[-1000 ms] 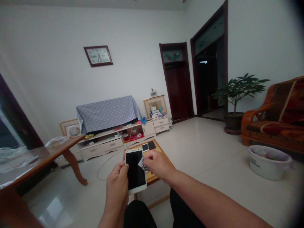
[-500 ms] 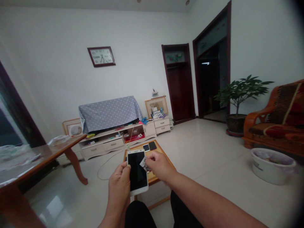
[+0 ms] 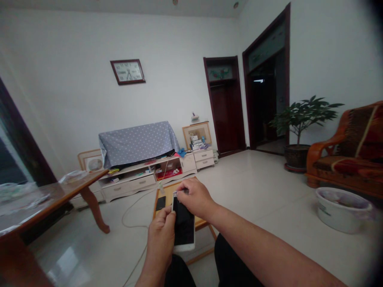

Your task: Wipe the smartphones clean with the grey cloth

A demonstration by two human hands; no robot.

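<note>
White phone (image 3: 183, 225) with dark, unlit screen, upright and facing the viewer; small grey cloth (image 3: 177, 193) at its top edge.

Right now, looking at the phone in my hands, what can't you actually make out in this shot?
All in the head view:
- The top edge of the white phone: the right hand covers it, and whatever it pinches there is too small to identify.
- The phone's left edge: hidden behind the left hand.
- The small wooden table: mostly hidden behind the hands; one dark item shows, too small to name.
- The wall clock: its hands are too blurred to read.
</note>
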